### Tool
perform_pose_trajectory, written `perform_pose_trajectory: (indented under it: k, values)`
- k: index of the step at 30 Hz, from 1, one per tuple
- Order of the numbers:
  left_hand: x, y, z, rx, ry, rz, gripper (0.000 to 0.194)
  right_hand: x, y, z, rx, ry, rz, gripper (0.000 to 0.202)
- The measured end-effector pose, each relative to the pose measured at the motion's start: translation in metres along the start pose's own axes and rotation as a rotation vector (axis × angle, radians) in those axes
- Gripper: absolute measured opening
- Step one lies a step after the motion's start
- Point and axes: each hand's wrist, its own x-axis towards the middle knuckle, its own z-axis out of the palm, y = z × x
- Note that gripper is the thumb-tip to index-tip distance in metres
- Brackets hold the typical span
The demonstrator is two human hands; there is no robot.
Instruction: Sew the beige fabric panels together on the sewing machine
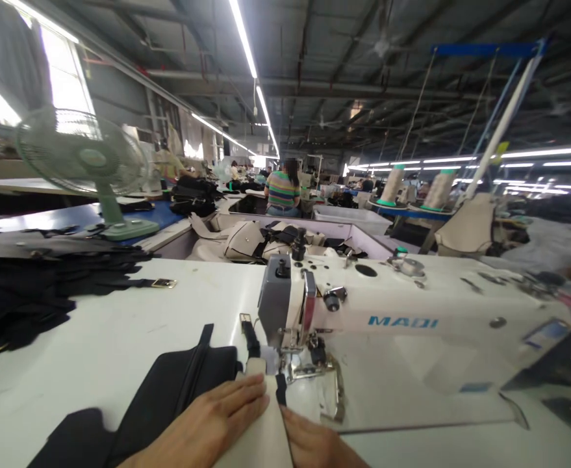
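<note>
Bright ceiling tubes, window glare at left, edges warped and blurred.

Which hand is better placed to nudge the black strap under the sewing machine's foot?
Probably the right hand: it lies directly below the black strap, in line with the presser foot. The left hand rests flat farther left, on the cream piece and black fabric.
</note>
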Motion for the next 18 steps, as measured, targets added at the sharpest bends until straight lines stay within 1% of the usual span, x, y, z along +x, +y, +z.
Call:
perform_pose_trajectory:
  k: [2, 4, 7, 8, 10, 12, 14, 16, 18]
  values:
    - [0.000, 0.000, 0.005, 0.014, -0.028, 0.010, 0.036, -0.003, -0.001, 0.007, -0.035, 0.022, -0.014, 0.020]
    - [0.003, -0.003, 0.007, 0.065, -0.046, 0.040, 0.034, -0.003, -0.002, 0.010, -0.054, 0.010, -0.002, 0.018]
    - [0.009, -0.004, 0.004, 0.121, -0.052, 0.083, 0.033, -0.003, -0.002, 0.011, -0.066, 0.004, 0.013, 0.020]
    - [0.011, -0.003, 0.000, 0.125, -0.056, 0.084, 0.033, -0.003, -0.002, 0.010, -0.076, 0.018, 0.003, 0.021]
    - [0.016, 0.000, -0.010, 0.105, -0.084, 0.082, 0.034, -0.002, -0.003, 0.005, -0.088, 0.092, -0.026, 0.024]
    - [0.020, 0.003, -0.020, 0.048, -0.130, 0.083, 0.037, 0.001, -0.004, -0.003, -0.085, 0.173, -0.044, 0.028]
    - [0.024, 0.004, -0.028, -0.021, -0.151, 0.081, 0.042, 0.005, -0.006, -0.010, -0.062, 0.228, -0.039, 0.034]
    - [0.027, 0.003, -0.030, -0.057, -0.150, 0.068, 0.043, 0.010, -0.007, -0.017, -0.028, 0.258, -0.042, 0.038]
    - [0.030, 0.001, -0.027, -0.046, -0.178, 0.067, 0.038, 0.012, -0.009, -0.023, 0.001, 0.275, -0.046, 0.042]
